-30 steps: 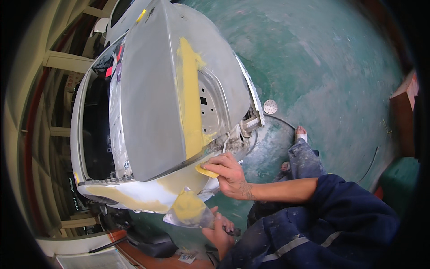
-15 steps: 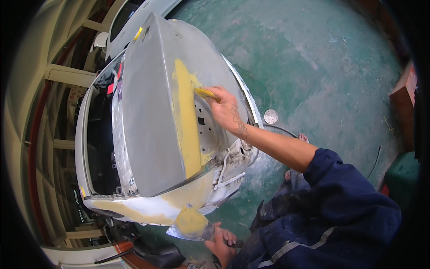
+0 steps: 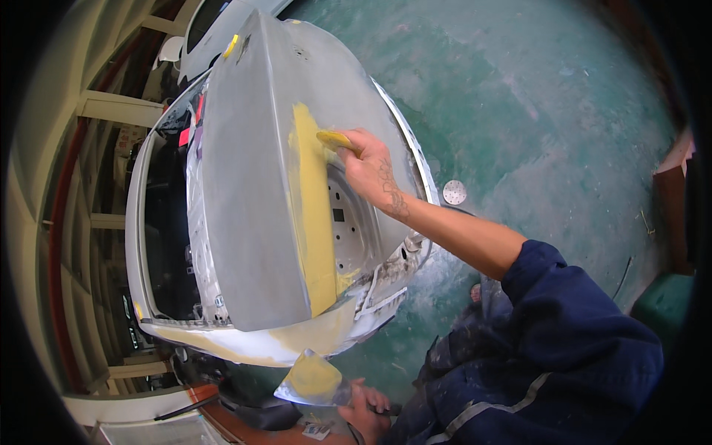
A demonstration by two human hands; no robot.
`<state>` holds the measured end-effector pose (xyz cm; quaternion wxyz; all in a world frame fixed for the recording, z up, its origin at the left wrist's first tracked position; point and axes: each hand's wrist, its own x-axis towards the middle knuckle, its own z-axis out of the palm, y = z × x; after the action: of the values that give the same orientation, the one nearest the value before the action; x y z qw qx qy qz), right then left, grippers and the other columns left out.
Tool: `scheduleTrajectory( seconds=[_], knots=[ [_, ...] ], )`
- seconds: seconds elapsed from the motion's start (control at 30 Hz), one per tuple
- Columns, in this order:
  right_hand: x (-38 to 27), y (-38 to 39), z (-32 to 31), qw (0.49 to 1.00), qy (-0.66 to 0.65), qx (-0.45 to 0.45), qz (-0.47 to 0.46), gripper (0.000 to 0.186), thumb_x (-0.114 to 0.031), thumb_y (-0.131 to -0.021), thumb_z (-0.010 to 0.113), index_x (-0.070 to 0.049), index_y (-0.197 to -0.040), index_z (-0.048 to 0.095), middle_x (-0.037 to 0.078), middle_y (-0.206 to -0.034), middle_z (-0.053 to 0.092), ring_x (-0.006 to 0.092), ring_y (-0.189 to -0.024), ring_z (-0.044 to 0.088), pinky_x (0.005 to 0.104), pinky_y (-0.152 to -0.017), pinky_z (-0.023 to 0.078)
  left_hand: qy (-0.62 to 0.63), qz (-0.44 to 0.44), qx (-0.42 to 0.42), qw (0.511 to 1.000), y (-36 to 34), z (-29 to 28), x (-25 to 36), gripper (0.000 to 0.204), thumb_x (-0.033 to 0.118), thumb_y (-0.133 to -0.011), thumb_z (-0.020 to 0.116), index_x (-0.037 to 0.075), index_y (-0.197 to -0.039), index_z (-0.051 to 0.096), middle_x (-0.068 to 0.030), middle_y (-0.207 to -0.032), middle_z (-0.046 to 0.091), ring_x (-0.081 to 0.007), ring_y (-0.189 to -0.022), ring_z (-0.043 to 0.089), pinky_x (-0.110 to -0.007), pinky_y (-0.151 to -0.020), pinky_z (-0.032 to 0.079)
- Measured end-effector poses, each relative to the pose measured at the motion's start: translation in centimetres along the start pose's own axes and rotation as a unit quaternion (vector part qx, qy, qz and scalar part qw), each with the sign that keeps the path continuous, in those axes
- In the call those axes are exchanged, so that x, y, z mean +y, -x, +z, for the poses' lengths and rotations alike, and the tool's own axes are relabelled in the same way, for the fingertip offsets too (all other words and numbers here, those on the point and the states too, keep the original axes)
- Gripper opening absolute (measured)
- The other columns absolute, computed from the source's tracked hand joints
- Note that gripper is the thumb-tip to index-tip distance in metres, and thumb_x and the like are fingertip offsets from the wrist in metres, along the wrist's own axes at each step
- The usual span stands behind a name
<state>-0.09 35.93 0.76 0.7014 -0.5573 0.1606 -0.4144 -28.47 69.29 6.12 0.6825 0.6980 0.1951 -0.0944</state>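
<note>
Putty knife (image 3: 332, 396) near left, my left hand (image 3: 366, 417) closed round its handle, blade flattish, presumably so the filler heap (image 3: 311, 377) stays put. Farther, my right hand (image 3: 365, 165) pinches a yellow spreader (image 3: 334, 139), tilted perhaps for control, at the filler strip (image 3: 314, 222) along the gray trunk lid (image 3: 248, 200).

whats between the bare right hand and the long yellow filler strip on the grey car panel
Head view: a flat yellow spreader, held by the right hand, its tip at the filler strip.

Pale board (image 3: 131, 139): reddish marks, unreadable, well left of the right fingers (image 3: 357, 139).
White card (image 3: 317, 431): print too small to read, below-left of the left fingers (image 3: 379, 401).
</note>
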Motion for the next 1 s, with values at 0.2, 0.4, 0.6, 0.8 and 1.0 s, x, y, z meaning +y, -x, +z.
scheduleTrajectory(
  seconds=[0.2, 0.4, 0.6, 0.8, 1.0],
  knots=[
    [-0.6, 7.8, -2.2, 0.999, -0.001, -0.034, 0.002, 0.034, 0.006, -0.087, 0.057, -0.006, -0.115, 0.072, 0.014, -0.107, 0.068, 0.031, -0.099, 0.063, 0.0391, -0.087, 0.049, 0.007, 0.002, -0.022, 1.0, -0.9, 1.4, 0.4, 0.021, 0.022, -0.105, 0.052, 0.001, -0.107, 0.053, -0.0043, -0.059, 0.04, -0.0161, -0.043, 0.039, -0.035, -0.043, 0.038],
    [-2.6, 10.9, -1.8, 0.986, 0.039, -0.075, -0.144, 0.043, 0.013, -0.079, 0.055, -0.006, -0.114, 0.071, 0.012, -0.107, 0.066, 0.0318, -0.096, 0.06, 0.0395, -0.085, 0.049, -0.017, 0.019, -0.026, 0.999, -1.4, 2.3, 1.0, 0.027, 0.032, -0.108, 0.048, 0.005, -0.107, 0.052, -0.0014, -0.057, 0.037, -0.0138, -0.04, 0.036, -0.032, -0.039, 0.037],
    [-2.2, 5.9, -0.2, 0.995, -0.032, 0.024, -0.093, 0.039, 0.01, -0.083, 0.053, -0.005, -0.113, 0.072, 0.014, -0.107, 0.066, 0.032, -0.098, 0.062, 0.0377, -0.085, 0.05, 0.013, 0.006, -0.045, 0.999, -0.7, 0.6, 1.6, 0.025, 0.028, -0.106, 0.051, 0.003, -0.109, 0.052, -0.0034, -0.06, 0.039, -0.0167, -0.045, 0.039, -0.035, -0.045, 0.039],
    [-0.1, -4.8, 0.5, 0.999, 0.045, -0.001, -0.003, 0.031, 0.002, -0.086, 0.056, -0.006, -0.109, 0.075, 0.016, -0.106, 0.068, 0.0339, -0.101, 0.063, 0.0384, -0.086, 0.051, 0.013, -0.04, -0.002, 0.999, -1.2, -3.6, -1.1, 0.025, 0.031, -0.107, 0.05, 0.006, -0.11, 0.053, -0.0036, -0.062, 0.041, -0.017, -0.045, 0.037, -0.035, -0.045, 0.038],
    [1.2, -3.9, 3.4, 0.974, 0.195, 0.036, -0.111, 0.031, -0.001, -0.087, 0.056, -0.009, -0.11, 0.076, 0.016, -0.106, 0.068, 0.0335, -0.094, 0.064, 0.0416, -0.084, 0.051, -0.046, -0.069, 0.028, 0.996, 1.4, -1.6, 2.4, 0.048, 0.049, -0.105, 0.05, 0.007, -0.127, 0.054, -0.0016, -0.066, 0.044, -0.0178, -0.05, 0.041, -0.032, -0.046, 0.038]
  ],
)
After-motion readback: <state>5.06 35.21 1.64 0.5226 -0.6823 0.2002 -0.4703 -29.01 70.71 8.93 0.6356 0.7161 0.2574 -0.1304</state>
